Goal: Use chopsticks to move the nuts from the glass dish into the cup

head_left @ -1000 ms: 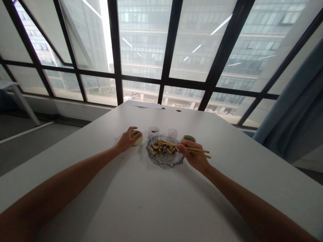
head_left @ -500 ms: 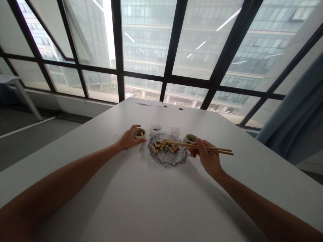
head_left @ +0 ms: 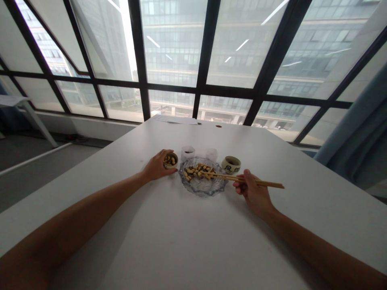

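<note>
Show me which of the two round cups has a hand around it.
The round cup left of the glass bowl: the left hand holds it. The dark-patterned cup right of the bowl has no hand around it.

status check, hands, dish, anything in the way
Left hand around cup, pieces inside. Right hand gripping chopsticks, tips at peanut-like pieces in glass dish. Nothing seen blocking tips.

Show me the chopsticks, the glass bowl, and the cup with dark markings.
Chopsticks [head_left: 228,177]: head view, on the shafts near mid-length.
Glass bowl [head_left: 203,187]: head view, bare near inside.
Cup with dark markings [head_left: 231,168]: head view, outer wall.
</note>
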{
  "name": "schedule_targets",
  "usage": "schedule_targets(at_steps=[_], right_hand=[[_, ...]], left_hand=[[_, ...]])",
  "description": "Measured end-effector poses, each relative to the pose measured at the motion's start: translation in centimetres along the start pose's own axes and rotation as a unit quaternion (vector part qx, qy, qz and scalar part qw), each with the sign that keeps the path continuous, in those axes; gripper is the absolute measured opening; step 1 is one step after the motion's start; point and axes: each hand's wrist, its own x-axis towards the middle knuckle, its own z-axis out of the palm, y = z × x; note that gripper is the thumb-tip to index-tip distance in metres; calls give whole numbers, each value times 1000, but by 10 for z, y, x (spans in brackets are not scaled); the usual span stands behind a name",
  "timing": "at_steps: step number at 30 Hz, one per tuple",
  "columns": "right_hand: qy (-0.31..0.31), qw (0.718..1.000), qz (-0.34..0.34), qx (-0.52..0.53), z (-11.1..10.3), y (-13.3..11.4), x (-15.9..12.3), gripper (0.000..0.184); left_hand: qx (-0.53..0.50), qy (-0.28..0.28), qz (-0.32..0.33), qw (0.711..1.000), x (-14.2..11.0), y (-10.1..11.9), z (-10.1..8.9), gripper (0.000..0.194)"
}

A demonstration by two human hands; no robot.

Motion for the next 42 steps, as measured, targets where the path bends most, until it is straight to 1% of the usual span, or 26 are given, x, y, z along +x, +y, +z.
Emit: schedule_targets(at_steps=[2, 11, 16, 19, 21, 24, 26, 27, 29, 31, 33, 34, 36, 37, 40, 41, 42], right_hand=[[-6, 1000, 0, -7, -1, 0, 0, 62], [5, 1000, 3, -2, 3, -3, -2, 64], [1, 1000, -2, -15, 1, 0, -2, 63], [-10, 999, -24, -37, 0, -3, -1, 61], [-14, 996, -68, -53, 6, -11, -2, 59], [-26, 984, -159, -70, 27, -31, -4, 54], [-62, 971, -212, -97, 49, -42, -6, 50], [-92, 962, -228, -118, 61, -45, -6, 50], [-132, 947, -247, -157, 86, -44, -3, 53], [-175, 931, -257, -193, 107, -37, 5, 53], [-215, 916, -255, -222, 121, -28, 14, 51], [-227, 913, -252, -227, 125, -26, 18, 50], [-226, 918, -245, -216, 125, -27, 24, 50], [-211, 925, -242, -202, 122, -31, 25, 51], [-146, 948, -231, -166, 101, -49, 20, 57], [-131, 952, -223, -165, 92, -56, 17, 59], [-128, 953, -212, -173, 83, -61, 13, 61]], left_hand=[[1, 0, 5, 1000, 0, 0, 0, 65], [-1, 9, 7, 1000, 0, -1, 0, 62], [-5, 4, 4, 1000, 1, 0, 0, 62], [-6, 2, -1, 1000, 2, 1, 1, 63], [-10, -1, -7, 1000, 2, 1, 2, 64], [-19, -3, -13, 1000, 3, 0, 5, 66], [-21, -3, -14, 1000, 3, 0, 5, 66], [-21, -2, -15, 1000, 3, 1, 5, 66], [-21, -3, -16, 1000, 3, 2, 5, 66], [-24, -2, -13, 1000, 3, 2, 4, 66], [-28, -2, -8, 1000, 3, 3, 4, 66], [-30, -1, -6, 1000, 3, 3, 4, 67], [-32, 0, -4, 999, 3, 2, 4, 66], [-32, 0, -5, 999, 3, 2, 5, 66], [-30, -1, -12, 999, 4, 2, 6, 65], [-29, -2, -16, 999, 4, 1, 6, 65], [-28, -2, -19, 999, 4, 1, 7, 65]])
